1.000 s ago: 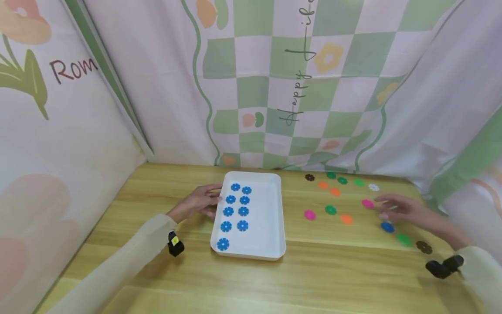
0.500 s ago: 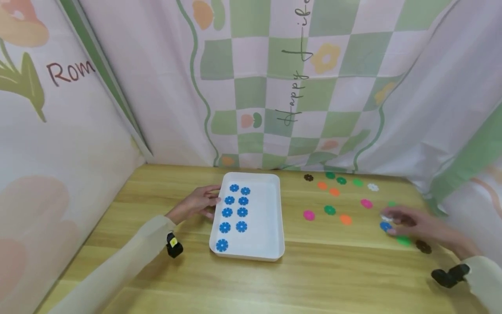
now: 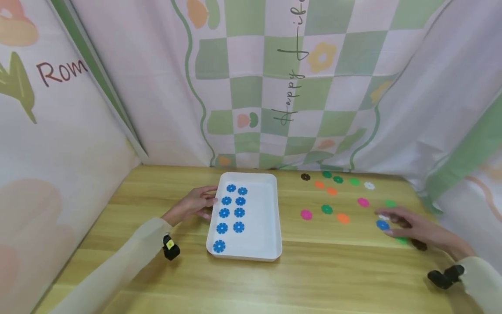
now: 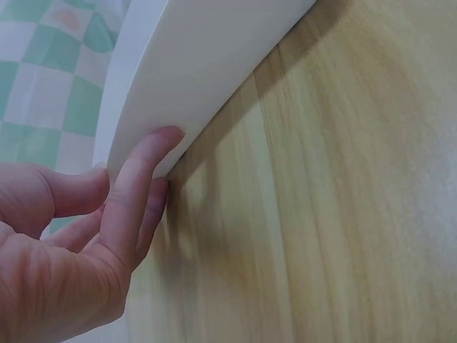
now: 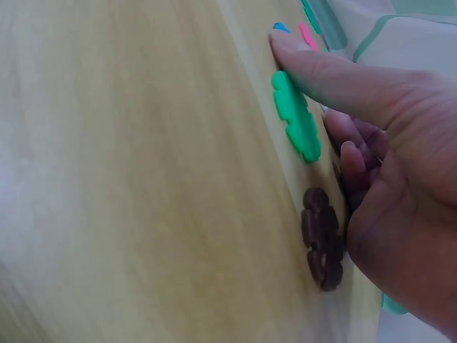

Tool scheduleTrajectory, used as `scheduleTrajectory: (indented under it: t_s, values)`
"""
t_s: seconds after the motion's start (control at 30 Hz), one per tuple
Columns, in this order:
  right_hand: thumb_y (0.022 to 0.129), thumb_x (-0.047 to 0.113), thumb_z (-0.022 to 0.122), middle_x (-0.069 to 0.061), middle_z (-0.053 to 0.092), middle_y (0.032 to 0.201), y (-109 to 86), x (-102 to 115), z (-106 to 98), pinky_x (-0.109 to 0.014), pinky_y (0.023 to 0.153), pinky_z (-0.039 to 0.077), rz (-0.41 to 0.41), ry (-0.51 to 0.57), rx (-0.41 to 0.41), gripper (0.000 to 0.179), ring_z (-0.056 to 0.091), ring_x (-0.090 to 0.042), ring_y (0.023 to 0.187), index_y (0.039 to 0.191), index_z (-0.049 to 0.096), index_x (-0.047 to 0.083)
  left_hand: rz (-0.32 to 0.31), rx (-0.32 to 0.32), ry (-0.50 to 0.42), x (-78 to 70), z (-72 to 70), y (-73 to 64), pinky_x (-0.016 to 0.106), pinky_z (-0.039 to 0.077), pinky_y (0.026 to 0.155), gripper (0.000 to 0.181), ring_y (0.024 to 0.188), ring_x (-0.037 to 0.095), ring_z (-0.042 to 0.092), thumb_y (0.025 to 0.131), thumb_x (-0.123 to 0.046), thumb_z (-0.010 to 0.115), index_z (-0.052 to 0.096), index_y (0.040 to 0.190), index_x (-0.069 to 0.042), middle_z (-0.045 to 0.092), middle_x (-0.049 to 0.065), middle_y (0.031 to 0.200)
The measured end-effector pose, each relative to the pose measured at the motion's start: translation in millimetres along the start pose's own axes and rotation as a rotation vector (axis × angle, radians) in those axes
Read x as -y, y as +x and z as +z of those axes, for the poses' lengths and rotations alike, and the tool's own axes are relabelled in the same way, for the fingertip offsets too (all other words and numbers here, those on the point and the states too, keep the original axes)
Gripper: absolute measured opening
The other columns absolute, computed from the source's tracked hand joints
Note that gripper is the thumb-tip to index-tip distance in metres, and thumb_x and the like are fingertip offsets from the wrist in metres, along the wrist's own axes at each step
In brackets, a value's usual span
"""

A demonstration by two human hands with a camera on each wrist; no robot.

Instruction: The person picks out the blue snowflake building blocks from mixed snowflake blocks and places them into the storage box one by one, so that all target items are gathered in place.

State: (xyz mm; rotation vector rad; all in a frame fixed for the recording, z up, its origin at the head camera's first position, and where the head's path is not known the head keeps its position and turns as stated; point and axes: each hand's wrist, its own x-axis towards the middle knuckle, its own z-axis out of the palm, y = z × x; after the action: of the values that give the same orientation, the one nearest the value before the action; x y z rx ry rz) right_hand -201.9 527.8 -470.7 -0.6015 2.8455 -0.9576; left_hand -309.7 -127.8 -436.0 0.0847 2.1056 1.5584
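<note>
A white tray (image 3: 259, 218) holds several blue flower-shaped discs (image 3: 239, 212) set in two columns. My left hand (image 3: 189, 205) rests at its left side. In the left wrist view, bent fingers (image 4: 132, 193) touch the outer wall, with the thumb at the rim. My right hand (image 3: 417, 226) reaches low over the loose discs at the right. Its spread thumb and fingertips stand around a blue flower-shaped disc (image 3: 382, 225), the thumb right at its edge. A white disc (image 3: 384, 217) is partly hidden by the fingers. Under the hand lie a green disc (image 5: 296, 118) and a brown disc (image 5: 321, 239).
More loose discs lie right of the tray, among them a pink disc (image 3: 306, 214), an orange disc (image 3: 343, 218) and a white disc (image 3: 369, 186). A printed curtain (image 3: 274, 87) hangs behind the wooden table (image 3: 251, 283).
My right hand has moved from beside the pink disc toward me, down to the blue disc, uncovering a light green disc. The left hand stays at the tray, and the view shifts slightly.
</note>
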Motion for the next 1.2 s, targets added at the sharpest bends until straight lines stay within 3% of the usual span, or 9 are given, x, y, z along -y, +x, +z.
scheduleTrajectory:
  t_s: [0.2,0.43,0.53,0.7,0.77,1.0,1.1,1.2]
  values:
    - [0.097,0.005,0.072,0.021,0.059,0.130,-0.1,-3.1,1.6,-0.015,0.084,0.051,0.017,0.005,-0.023,0.050,0.053,0.007,0.110,0.144,0.056,0.002,-0.022,-0.015,-0.005,-0.8,0.1,-1.0,0.039,0.068,0.082,0.060,0.133,0.043,0.059,0.109,-0.011,0.056,0.033,0.164,-0.011,0.040,0.028,0.161]
    - [0.096,0.003,0.072,0.007,0.065,0.118,4.4,3.5,4.8,-0.017,0.080,0.052,0.014,0.030,-0.047,0.038,0.057,0.002,0.103,0.133,0.064,0.003,-0.017,-0.018,-0.014,2.3,-2.4,-3.1,0.040,0.068,0.083,0.059,0.132,0.043,0.059,0.109,-0.011,0.056,0.034,0.164,-0.011,0.042,0.028,0.160]
    - [0.094,-0.003,0.072,0.004,0.066,0.114,6.0,3.2,6.0,-0.016,0.079,0.052,-0.041,0.047,-0.056,0.036,0.060,0.000,0.101,0.128,0.065,0.000,-0.014,-0.006,-0.021,3.7,-2.6,-2.2,0.040,0.068,0.083,0.059,0.130,0.042,0.061,0.109,-0.011,0.055,0.033,0.164,-0.011,0.042,0.028,0.160]
    - [0.079,-0.016,0.077,0.004,0.067,0.104,13.4,1.3,8.2,-0.015,0.074,0.052,-0.209,0.023,-0.130,0.039,0.062,-0.002,0.093,0.114,0.066,-0.003,0.000,-0.001,-0.012,2.8,-2.1,-1.7,0.039,0.068,0.083,0.060,0.128,0.040,0.062,0.109,-0.013,0.056,0.032,0.164,-0.011,0.041,0.028,0.160]
    - [0.077,-0.015,0.079,0.005,0.067,0.098,16.5,4.1,7.0,-0.017,0.069,0.051,-0.224,0.001,-0.134,0.038,0.061,-0.004,0.087,0.110,0.066,-0.001,-0.002,-0.010,-0.015,2.2,-2.2,-1.8,0.039,0.068,0.082,0.059,0.129,0.041,0.062,0.109,-0.012,0.056,0.033,0.164,-0.010,0.042,0.028,0.160]
    - [0.086,-0.007,0.078,0.007,0.064,0.080,27.9,29.8,3.5,-0.020,0.057,0.050,-0.125,-0.103,-0.094,0.024,0.057,-0.003,0.071,0.097,0.067,0.011,-0.015,-0.021,-0.021,1.7,-2.0,-4.4,0.039,0.068,0.081,0.059,0.131,0.042,0.060,0.109,-0.010,0.056,0.034,0.164,-0.009,0.041,0.029,0.161]
    - [0.090,-0.006,0.075,0.008,0.067,0.079,39.7,50.5,1.1,-0.021,0.055,0.051,-0.100,-0.132,-0.098,0.020,0.058,0.000,0.069,0.096,0.068,0.012,-0.007,-0.019,-0.021,1.1,-1.7,-4.4,0.037,0.068,0.079,0.059,0.129,0.042,0.062,0.109,-0.010,0.056,0.034,0.164,-0.009,0.041,0.029,0.161]
    - [0.093,-0.003,0.073,0.003,0.074,0.088,55.5,77.3,-0.4,-0.021,0.060,0.057,-0.063,-0.145,-0.085,0.013,0.064,0.000,0.076,0.101,0.071,0.008,-0.004,-0.015,-0.021,0.5,-1.1,-3.4,0.036,0.068,0.078,0.059,0.127,0.040,0.064,0.109,-0.010,0.056,0.034,0.164,-0.009,0.043,0.028,0.160]
